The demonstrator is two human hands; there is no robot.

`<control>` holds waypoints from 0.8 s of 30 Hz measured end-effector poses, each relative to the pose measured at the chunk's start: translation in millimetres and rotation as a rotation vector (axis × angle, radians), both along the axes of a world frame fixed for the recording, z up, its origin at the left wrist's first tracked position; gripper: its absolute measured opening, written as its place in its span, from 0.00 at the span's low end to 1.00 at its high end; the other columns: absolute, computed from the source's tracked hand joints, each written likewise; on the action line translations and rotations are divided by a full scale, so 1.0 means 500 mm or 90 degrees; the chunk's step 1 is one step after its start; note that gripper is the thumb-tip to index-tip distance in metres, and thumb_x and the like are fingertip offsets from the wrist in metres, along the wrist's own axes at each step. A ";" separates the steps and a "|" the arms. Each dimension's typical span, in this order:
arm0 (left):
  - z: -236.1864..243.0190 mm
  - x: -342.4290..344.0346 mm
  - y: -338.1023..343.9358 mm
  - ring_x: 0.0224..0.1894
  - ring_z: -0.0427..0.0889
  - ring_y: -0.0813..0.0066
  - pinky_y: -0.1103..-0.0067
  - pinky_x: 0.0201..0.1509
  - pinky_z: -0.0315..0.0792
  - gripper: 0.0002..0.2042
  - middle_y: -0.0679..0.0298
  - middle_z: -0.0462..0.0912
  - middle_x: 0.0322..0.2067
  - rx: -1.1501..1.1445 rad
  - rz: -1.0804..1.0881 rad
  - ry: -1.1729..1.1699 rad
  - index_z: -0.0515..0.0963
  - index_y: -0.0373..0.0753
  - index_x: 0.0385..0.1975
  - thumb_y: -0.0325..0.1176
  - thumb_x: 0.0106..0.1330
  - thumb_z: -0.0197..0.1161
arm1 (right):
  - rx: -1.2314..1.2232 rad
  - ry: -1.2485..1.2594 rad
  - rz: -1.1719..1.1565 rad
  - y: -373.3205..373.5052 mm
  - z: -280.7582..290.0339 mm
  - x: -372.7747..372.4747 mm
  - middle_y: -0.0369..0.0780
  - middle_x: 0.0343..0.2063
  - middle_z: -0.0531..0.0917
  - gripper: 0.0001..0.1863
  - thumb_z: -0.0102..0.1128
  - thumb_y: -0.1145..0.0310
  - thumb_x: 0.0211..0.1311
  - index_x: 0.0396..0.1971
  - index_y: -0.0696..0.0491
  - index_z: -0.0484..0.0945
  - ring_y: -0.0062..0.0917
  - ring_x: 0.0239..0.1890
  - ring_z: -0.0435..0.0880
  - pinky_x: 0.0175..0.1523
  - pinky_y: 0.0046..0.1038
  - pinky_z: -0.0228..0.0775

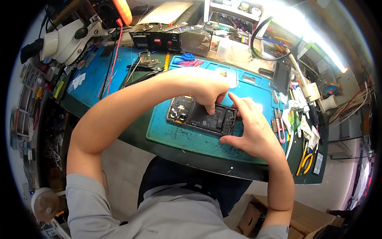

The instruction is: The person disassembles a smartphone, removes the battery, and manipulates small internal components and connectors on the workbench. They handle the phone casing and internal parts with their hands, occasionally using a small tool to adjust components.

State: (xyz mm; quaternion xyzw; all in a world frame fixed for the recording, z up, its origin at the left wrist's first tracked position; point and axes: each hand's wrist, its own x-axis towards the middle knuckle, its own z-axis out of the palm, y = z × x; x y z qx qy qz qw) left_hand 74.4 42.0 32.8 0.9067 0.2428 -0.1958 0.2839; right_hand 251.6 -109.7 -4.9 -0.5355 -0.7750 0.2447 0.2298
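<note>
An opened phone lies on a blue work mat. The person's right hand clasps its right end, thumb opposite fingers; the left hand points one digit down onto it, whether pinching, I can't tell.

The battery looks matt, the mat rubbery, the sleeve soft cloth.

Two hands, one opened phone, one microscope, one multimeter, one fan
</note>
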 end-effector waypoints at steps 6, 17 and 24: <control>0.030 0.048 -0.015 0.47 0.87 0.52 0.62 0.49 0.79 0.21 0.49 0.88 0.41 0.095 -0.075 0.130 0.84 0.31 0.47 0.34 0.55 0.80 | -0.003 -0.007 -0.003 -0.001 -0.001 0.003 0.50 0.52 0.75 0.55 0.85 0.66 0.43 0.72 0.62 0.63 0.45 0.56 0.76 0.62 0.40 0.70; 0.003 0.062 0.008 0.46 0.87 0.55 0.63 0.49 0.79 0.17 0.52 0.88 0.39 0.069 -0.073 0.099 0.85 0.36 0.41 0.35 0.54 0.80 | 0.020 0.022 0.005 0.002 -0.007 0.008 0.49 0.52 0.76 0.43 0.84 0.68 0.43 0.60 0.59 0.71 0.47 0.59 0.76 0.64 0.42 0.70; 0.002 0.070 0.006 0.44 0.87 0.55 0.63 0.47 0.79 0.17 0.53 0.88 0.38 0.055 -0.065 0.098 0.86 0.35 0.39 0.35 0.51 0.81 | 0.034 0.021 0.006 0.001 -0.014 0.008 0.46 0.54 0.76 0.44 0.84 0.70 0.43 0.62 0.58 0.71 0.41 0.55 0.78 0.59 0.37 0.76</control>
